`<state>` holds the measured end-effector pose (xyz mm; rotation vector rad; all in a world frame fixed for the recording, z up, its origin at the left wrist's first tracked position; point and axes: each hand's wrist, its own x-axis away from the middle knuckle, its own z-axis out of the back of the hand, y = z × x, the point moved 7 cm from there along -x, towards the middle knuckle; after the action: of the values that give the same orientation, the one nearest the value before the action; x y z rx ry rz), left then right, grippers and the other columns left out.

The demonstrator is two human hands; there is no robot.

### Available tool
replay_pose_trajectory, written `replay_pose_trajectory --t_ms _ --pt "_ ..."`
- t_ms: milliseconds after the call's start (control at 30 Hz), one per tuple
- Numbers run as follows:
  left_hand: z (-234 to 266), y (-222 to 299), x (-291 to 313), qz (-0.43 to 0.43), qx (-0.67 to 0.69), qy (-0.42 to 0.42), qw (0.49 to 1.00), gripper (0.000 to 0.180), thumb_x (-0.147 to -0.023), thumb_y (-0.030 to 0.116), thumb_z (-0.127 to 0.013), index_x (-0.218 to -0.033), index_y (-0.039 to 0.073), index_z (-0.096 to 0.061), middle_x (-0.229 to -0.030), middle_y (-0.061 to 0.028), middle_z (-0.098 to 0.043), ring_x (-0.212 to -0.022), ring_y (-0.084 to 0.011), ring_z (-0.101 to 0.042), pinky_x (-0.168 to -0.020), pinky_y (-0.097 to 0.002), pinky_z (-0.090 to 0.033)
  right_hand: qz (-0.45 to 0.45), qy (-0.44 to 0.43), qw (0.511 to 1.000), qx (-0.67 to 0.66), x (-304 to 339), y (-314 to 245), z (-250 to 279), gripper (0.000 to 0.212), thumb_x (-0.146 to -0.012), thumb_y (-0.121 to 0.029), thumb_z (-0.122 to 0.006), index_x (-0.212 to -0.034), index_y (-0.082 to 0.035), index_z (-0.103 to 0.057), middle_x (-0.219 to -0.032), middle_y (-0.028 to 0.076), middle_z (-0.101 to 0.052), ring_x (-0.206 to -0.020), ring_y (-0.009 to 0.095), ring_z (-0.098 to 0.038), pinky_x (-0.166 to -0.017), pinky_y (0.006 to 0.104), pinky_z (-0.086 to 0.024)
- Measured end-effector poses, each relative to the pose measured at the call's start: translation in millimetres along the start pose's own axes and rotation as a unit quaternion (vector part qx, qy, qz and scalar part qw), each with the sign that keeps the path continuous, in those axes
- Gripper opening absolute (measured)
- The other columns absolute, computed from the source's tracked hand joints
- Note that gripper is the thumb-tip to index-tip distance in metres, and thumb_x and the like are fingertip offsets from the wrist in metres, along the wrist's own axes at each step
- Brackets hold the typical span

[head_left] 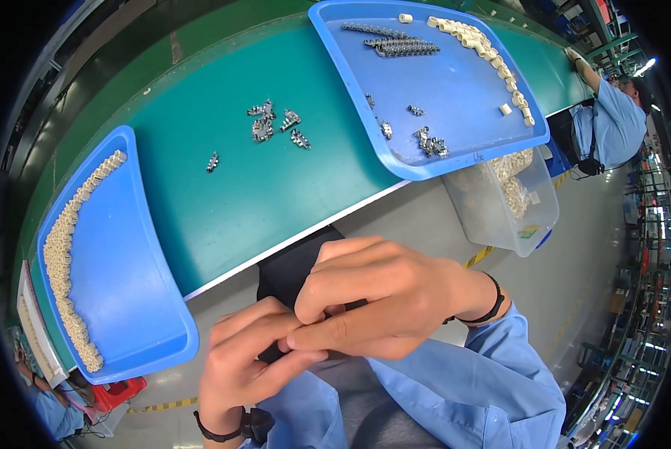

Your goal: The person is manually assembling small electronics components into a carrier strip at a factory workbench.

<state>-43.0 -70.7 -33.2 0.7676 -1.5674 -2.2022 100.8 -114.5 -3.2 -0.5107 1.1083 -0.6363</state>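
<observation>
Our hands huddle together, can't tell holding what; green counter just beyond, gray floor, shelving far right.

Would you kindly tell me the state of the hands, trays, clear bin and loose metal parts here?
Left hand: fingers curled; any held thing hidden.
Right hand: fingers bent, touching left hand; any held thing hidden.
Left blue tray: partly filled, cream pieces along its left side.
Metal parts: scattered loose on green bench.
Right blue tray: partly filled, cream pieces and more metal parts.
Clear bin: pale contents inside.
</observation>
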Motion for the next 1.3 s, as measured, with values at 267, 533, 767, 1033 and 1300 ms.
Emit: replay_pose_trajectory --t_ms 267,533,767,1033,1300 --pt "33 5 -18 0.038 -0.099 -0.007 0.994 0.026 -0.078 -0.003 -0.078 -0.101 -0.001 -0.069 -0.086 -0.0099 -0.07 -0.069 -0.0179 -0.063 -0.059 -0.0294 -0.049 0.021 0.028 0.995 0.096 0 17 -11 0.035 -0.08 -0.004 -0.075 -0.114 -0.005 -0.074 -0.091 0.005 -0.064 -0.069 0.017 -0.058 -0.063 0.0319 -0.044" --pt "135 -13 -126 0.065 -0.278 0.094 0.954 0.017 -0.084 0.007 -0.072 -0.099 0.0 -0.065 -0.087 -0.0052 -0.061 -0.079 -0.0131 -0.053 -0.071 -0.0283 -0.044 -0.153 0.144 0.879 0.428 -5 94 29 0.033 -0.082 -0.004 -0.071 -0.114 0.001 -0.07 -0.112 0.013 -0.061 -0.097 0.03 -0.06 -0.077 0.041 -0.048" --pt "188 -116 -290 0.057 -0.397 0.088 0.912 0.022 -0.085 0.018 -0.074 -0.097 0.0 -0.07 -0.082 -0.0073 -0.067 -0.079 -0.0167 -0.063 -0.076 -0.0315 -0.051 -0.196 0.128 0.884 0.405 4 120 29 0.03 -0.079 0.004 -0.067 -0.109 0.005 -0.069 -0.106 0.014 -0.059 -0.094 0.03 -0.058 -0.078 0.039 -0.05" --pt "178 -191 -372 0.06 -0.391 0.11 0.912 0.024 -0.087 0.022 -0.077 -0.103 0.005 -0.073 -0.082 -0.0021 -0.066 -0.077 -0.0118 -0.061 -0.078 -0.0287 -0.051 -0.228 0.152 0.897 0.348 10 121 33 0.03 -0.075 0.011 -0.066 -0.105 0.007 -0.068 -0.101 0.014 -0.056 -0.087 0.028 -0.057 -0.073 0.0369 -0.05" --pt "185 -191 -360 0.059 -0.4 0.085 0.911 0.055 -0.085 0.025 -0.079 -0.131 0.0 -0.062 -0.089 -0.003 -0.064 -0.084 -0.0138 -0.062 -0.08 -0.0306 -0.052 -0.195 0.19 0.924 0.269 10 123 35 0.029 -0.075 0.013 -0.066 -0.103 0.006 -0.068 -0.097 0.013 -0.056 -0.08 0.028 -0.058 -0.067 0.0361 -0.049"
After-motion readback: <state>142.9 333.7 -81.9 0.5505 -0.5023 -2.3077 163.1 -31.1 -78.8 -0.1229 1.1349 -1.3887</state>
